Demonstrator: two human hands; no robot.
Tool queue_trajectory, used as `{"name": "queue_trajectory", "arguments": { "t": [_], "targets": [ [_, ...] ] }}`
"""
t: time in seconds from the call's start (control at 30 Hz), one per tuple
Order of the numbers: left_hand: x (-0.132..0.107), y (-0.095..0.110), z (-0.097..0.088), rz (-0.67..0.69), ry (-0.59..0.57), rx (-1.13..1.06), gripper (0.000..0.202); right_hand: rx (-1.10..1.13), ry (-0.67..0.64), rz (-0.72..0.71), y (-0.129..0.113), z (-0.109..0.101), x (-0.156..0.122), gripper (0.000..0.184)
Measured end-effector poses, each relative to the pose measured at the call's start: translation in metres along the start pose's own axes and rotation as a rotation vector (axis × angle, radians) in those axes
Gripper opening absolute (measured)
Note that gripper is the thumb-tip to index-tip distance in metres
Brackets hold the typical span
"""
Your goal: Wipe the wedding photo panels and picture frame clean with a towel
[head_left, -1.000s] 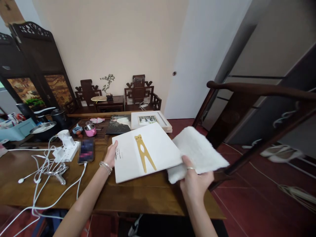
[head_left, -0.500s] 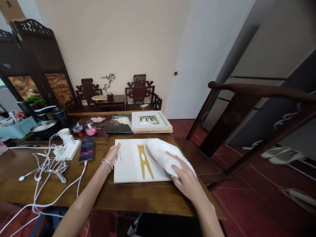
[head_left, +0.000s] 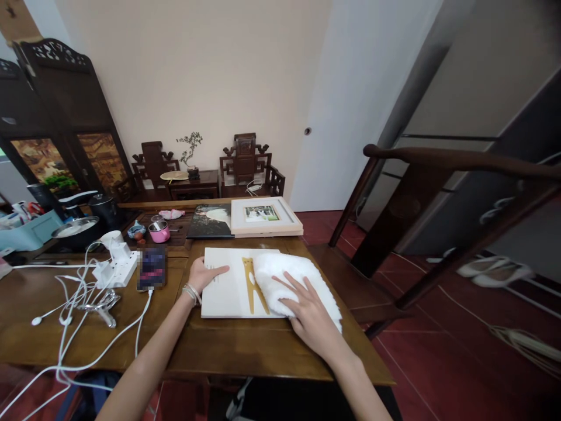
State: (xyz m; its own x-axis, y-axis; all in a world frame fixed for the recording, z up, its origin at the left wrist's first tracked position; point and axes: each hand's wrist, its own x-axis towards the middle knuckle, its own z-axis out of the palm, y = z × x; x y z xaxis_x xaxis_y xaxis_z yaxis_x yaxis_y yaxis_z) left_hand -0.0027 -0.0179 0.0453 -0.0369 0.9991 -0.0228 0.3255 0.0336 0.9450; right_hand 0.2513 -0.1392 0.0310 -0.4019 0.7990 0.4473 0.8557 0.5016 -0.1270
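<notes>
A flat white board [head_left: 223, 301], printed with a gold long-legged cat figure [head_left: 252, 286] and small dark text, lies on the wooden table. My left hand [head_left: 205, 275] grips its left edge, thumb stretched over the top face, fingers hidden at the side. Across the board's right part and past its right edge spreads a fluffy white cloth [head_left: 322, 280]. My right hand [head_left: 309, 316] presses on this cloth with fingers spread, the thumb at its near edge with a fold between thumb and fingers. The cloth hides the board's right side.
Behind the board lie a framed photo [head_left: 287, 222] and a dark picture [head_left: 205, 222]. A phone [head_left: 151, 269], a white power strip [head_left: 125, 270] and tangled cables [head_left: 65, 316] occupy the left. Farther back are a pink cup [head_left: 159, 232] and a pan [head_left: 76, 228]. A wooden chair [head_left: 394, 222] stands right.
My right hand and the cloth have shifted slightly left, and the cloth lies flatter with my fingers more spread. My left thumb has moved farther onto the board.
</notes>
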Motion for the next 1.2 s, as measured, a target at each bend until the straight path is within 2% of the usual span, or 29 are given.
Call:
{"name": "queue_trajectory", "arguments": {
  "t": [0.07,0.13,0.33,0.47,0.57,0.7,0.8,0.93,1.13,1.2],
  "targets": [
    [0.002,-0.003,-0.001,0.122,0.104,0.277,0.050,-0.008,-0.004,0.002,-0.001,0.001,0.001,0.051],
    [0.003,-0.005,0.000,0.233,0.161,0.497,0.050,-0.012,-0.019,0.007,-0.003,0.002,0.002,0.052],
    [0.005,-0.018,0.007,0.361,0.176,0.844,0.056,-0.027,-0.101,0.005,-0.005,0.004,0.002,0.053],
    [0.009,-0.031,0.011,0.486,0.019,0.850,0.055,0.032,-0.182,-0.018,0.010,0.000,0.012,0.056],
    [0.015,-0.035,0.012,0.534,-0.107,0.796,0.051,0.088,-0.249,-0.015,0.033,0.001,0.036,0.058],
    [0.019,-0.030,0.011,0.534,-0.141,0.743,0.046,0.095,-0.273,0.001,0.058,0.012,0.073,0.052],
    [0.015,-0.027,0.010,0.539,-0.181,0.741,0.045,0.068,-0.229,-0.016,0.063,0.019,0.086,0.046],
    [0.009,-0.029,0.013,0.520,-0.202,0.774,0.054,0.060,-0.188,-0.038,0.053,0.015,0.073,0.040],
    [0.012,-0.036,0.016,0.513,-0.165,0.736,0.049,0.133,-0.235,-0.117,0.024,-0.016,0.013,0.041],
    [0.013,-0.037,0.016,0.516,-0.169,0.743,0.049,0.140,-0.248,-0.129,0.021,-0.022,0.002,0.041]
  ]
}}
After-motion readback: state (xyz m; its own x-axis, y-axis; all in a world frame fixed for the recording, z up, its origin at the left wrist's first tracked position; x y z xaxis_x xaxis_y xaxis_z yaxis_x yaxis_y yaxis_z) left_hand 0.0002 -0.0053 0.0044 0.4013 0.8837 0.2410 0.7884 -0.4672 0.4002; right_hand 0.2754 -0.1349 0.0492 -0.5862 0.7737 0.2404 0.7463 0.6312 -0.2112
